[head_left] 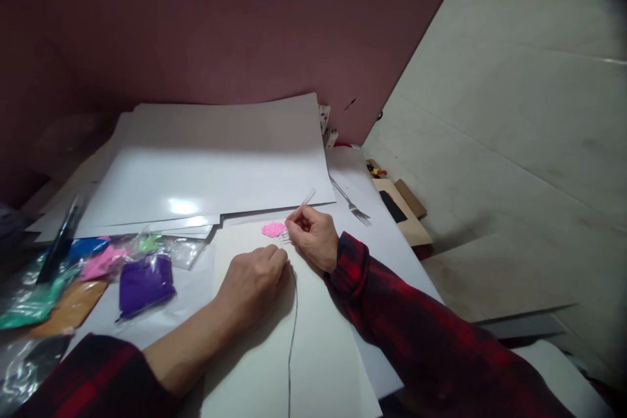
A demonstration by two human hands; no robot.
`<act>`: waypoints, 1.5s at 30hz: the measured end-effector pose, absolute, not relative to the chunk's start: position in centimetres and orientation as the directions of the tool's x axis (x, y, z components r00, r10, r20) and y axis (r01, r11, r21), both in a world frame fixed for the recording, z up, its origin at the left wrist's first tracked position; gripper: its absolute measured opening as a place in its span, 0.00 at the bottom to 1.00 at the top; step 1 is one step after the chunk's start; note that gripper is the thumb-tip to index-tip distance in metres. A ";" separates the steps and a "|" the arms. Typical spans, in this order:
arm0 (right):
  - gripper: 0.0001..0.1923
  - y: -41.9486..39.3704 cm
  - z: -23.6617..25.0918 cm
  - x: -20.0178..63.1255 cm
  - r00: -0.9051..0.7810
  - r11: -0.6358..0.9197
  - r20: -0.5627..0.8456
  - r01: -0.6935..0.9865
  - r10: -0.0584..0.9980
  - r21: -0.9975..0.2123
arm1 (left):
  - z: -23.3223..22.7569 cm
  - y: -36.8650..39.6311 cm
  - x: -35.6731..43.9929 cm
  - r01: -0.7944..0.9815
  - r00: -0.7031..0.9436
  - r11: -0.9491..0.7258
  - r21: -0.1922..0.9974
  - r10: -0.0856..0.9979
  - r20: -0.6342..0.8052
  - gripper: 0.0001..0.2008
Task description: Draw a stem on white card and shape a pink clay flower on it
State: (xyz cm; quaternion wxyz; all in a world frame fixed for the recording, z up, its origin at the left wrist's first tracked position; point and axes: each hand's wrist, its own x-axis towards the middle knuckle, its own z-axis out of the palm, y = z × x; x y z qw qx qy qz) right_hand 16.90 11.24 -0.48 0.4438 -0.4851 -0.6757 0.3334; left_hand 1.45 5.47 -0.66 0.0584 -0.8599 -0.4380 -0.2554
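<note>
My right hand is closed in a pinch around a thin clear stick, which points up and away from the fingers. Just left of those fingertips, a bumpy pink clay piece lies on a white sheet of paper. Some thin pale strips show between my hands, too small to make out. My left hand rests on the sheet with curled fingers, and whatever they may hold is hidden. From beside its fingertips a thin dark line runs down the paper; whether drawn or a thread, I cannot tell.
To the left lie clear bags of coloured clay, among them a purple packet and a pink one. Large white sheets are stacked at the back against the wall. A metal fork lies right of my hands, near cardboard pieces.
</note>
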 end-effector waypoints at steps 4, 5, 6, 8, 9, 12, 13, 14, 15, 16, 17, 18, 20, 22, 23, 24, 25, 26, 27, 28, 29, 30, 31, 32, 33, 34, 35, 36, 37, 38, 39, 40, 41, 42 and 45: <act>0.04 11.2 -0.5 16.8 -0.142 0.311 0.277 0.387 0.950 -0.868 | -0.8 5.5 1.4 0.778 0.486 -0.614 0.129 0.720 0.496 0.12; 0.04 11.2 -0.5 16.8 -0.144 0.312 0.277 0.401 0.950 -0.861 | -0.8 5.5 1.4 0.778 0.486 -0.615 0.130 0.720 0.495 0.12; 0.04 11.2 -0.5 16.8 -0.146 0.316 0.280 0.418 0.949 -0.852 | -0.8 5.5 1.4 0.778 0.487 -0.615 0.131 0.721 0.492 0.12; 0.04 11.2 -0.4 16.8 -0.148 0.330 0.295 0.453 0.944 -0.828 | -0.9 5.6 1.4 0.780 0.487 -0.612 0.133 0.726 0.485 0.12; 0.04 11.2 -0.4 16.8 -0.147 0.339 0.307 0.467 0.940 -0.817 | -0.9 5.6 1.5 0.781 0.486 -0.610 0.133 0.729 0.482 0.12; 0.04 11.2 -0.5 16.9 -0.140 0.356 0.332 0.501 0.933 -0.788 | -0.9 5.6 1.5 0.782 0.478 -0.608 0.139 0.728 0.492 0.12; 0.04 11.3 -0.6 17.0 -0.136 0.356 0.335 0.512 0.932 -0.782 | -0.9 5.6 1.5 0.781 0.476 -0.609 0.142 0.727 0.495 0.12; 0.04 11.3 -0.7 17.0 -0.131 0.354 0.337 0.520 0.932 -0.778 | -0.9 5.6 1.5 0.780 0.475 -0.609 0.146 0.726 0.497 0.12; 0.04 11.4 -0.7 17.1 -0.123 0.349 0.337 0.526 0.933 -0.776 | -0.9 5.6 1.5 0.780 0.473 -0.608 0.148 0.727 0.498 0.12; 0.04 11.4 -0.8 17.1 -0.112 0.344 0.338 0.528 0.934 -0.776 | -0.9 5.6 1.5 0.779 0.474 -0.608 0.149 0.728 0.495 0.12; 0.04 11.5 -0.9 17.2 -0.099 0.339 0.341 0.529 0.935 -0.778 | -0.9 5.5 1.5 0.780 0.474 -0.608 0.150 0.730 0.493 0.12; 0.04 11.6 -0.9 17.2 -0.087 0.336 0.343 0.528 0.935 -0.780 | -0.9 5.5 1.5 0.780 0.473 -0.607 0.151 0.730 0.493 0.12; 0.04 11.6 -1.0 17.2 -0.064 0.330 0.352 0.534 0.934 -0.778 | -0.9 5.5 1.5 0.780 0.468 -0.606 0.154 0.729 0.499 0.12; 0.04 11.7 -1.1 17.3 -0.040 0.323 0.361 0.546 0.932 -0.773 | -0.8 5.5 1.5 0.780 0.464 -0.606 0.156 0.727 0.506 0.12; 0.04 11.7 -1.1 17.3 -0.028 0.319 0.365 0.550 0.930 -0.771 | -0.8 5.5 1.5 0.779 0.462 -0.607 0.157 0.726 0.509 0.12; 0.04 11.7 -1.1 17.3 -0.013 0.315 0.370 0.552 0.929 -0.772 | -0.7 5.5 1.5 0.779 0.462 -0.607 0.158 0.726 0.510 0.12; 0.04 11.7 -1.1 17.2 0.004 0.309 0.372 0.550 0.928 -0.776 | -0.7 5.5 1.5 0.778 0.463 -0.608 0.158 0.725 0.509 0.12; 0.04 11.7 -1.1 17.2 0.022 0.301 0.372 0.544 0.928 -0.783 | -0.7 5.5 1.6 0.778 0.464 -0.608 0.158 0.725 0.509 0.12; 0.04 11.6 -1.1 17.2 0.044 0.290 0.369 0.533 0.929 -0.795 | -0.6 5.5 1.6 0.780 0.462 -0.606 0.158 0.727 0.508 0.12; 0.04 11.6 -1.0 17.2 0.067 0.278 0.361 0.516 0.930 -0.810 | -0.6 5.6 1.6 0.781 0.461 -0.605 0.158 0.728 0.508 0.12; 0.04 11.6 -0.9 17.1 0.087 0.264 0.348 0.491 0.933 -0.830 | -0.6 5.6 1.6 0.781 0.459 -0.603 0.159 0.729 0.507 0.12; 0.04 11.5 -0.8 17.1 0.096 0.250 0.327 0.457 0.940 -0.853 | -0.6 5.6 1.6 0.781 0.459 -0.603 0.162 0.730 0.507 0.12; 0.04 11.5 -0.7 17.0 0.090 0.236 0.299 0.418 0.950 -0.877 | -0.6 5.6 1.6 0.780 0.458 -0.603 0.165 0.730 0.507 0.12; 0.05 11.4 -0.6 17.0 0.070 0.223 0.267 0.378 0.961 -0.899 | -0.6 5.6 1.6 0.780 0.457 -0.603 0.168 0.732 0.506 0.12; 0.05 11.3 -0.5 16.9 0.037 0.211 0.238 0.343 0.971 -0.915 | -0.6 5.6 1.6 0.780 0.456 -0.602 0.170 0.733 0.505 0.12; 0.05 11.2 -0.4 16.8 -0.001 0.203 0.213 0.316 0.977 -0.927 | -0.7 5.6 1.6 0.781 0.455 -0.601 0.172 0.735 0.502 0.11; 0.05 11.1 -0.3 16.8 -0.037 0.199 0.197 0.298 0.980 -0.933 | -0.7 5.6 1.6 0.783 0.454 -0.598 0.172 0.739 0.498 0.11; 0.06 11.0 -0.2 16.8 -0.064 0.202 0.192 0.289 0.979 -0.936 | -0.7 5.5 1.6 0.785 0.455 -0.595 0.172 0.742 0.493 0.11; 0.05 11.0 -0.1 16.7 -0.083 0.212 0.196 0.286 0.977 -0.934 | -0.7 5.5 1.6 0.787 0.454 -0.592 0.173 0.746 0.487 0.11; 0.05 10.9 -0.1 16.7 -0.097 0.225 0.205 0.288 0.974 -0.931 | -0.7 5.5 1.5 0.789 0.454 -0.590 0.174 0.749 0.482 0.11; 0.05 10.9 -0.1 16.7 -0.107 0.238 0.215 0.294 0.971 -0.926 | -0.7 5.5 1.5 0.790 0.453 -0.588 0.175 0.751 0.480 0.11; 0.05 11.0 -0.1 16.7 -0.114 0.251 0.226 0.306 0.967 -0.918 | -0.7 5.5 1.5 0.789 0.452 -0.588 0.176 0.751 0.481 0.11; 0.05 11.0 -0.2 16.7 -0.121 0.264 0.236 0.324 0.964 -0.909 | -0.7 5.5 1.5 0.788 0.452 -0.589 0.178 0.750 0.483 0.11; 0.05 11.1 -0.3 16.8 -0.128 0.276 0.246 0.347 0.961 -0.896 | -0.7 5.5 1.6 0.787 0.451 -0.591 0.179 0.748 0.486 0.11; 0.04 11.3 -0.5 16.8 -0.140 0.314 0.282 0.438 0.949 -0.842 | -0.6 5.6 1.6 0.781 0.451 -0.598 0.180 0.739 0.501 0.12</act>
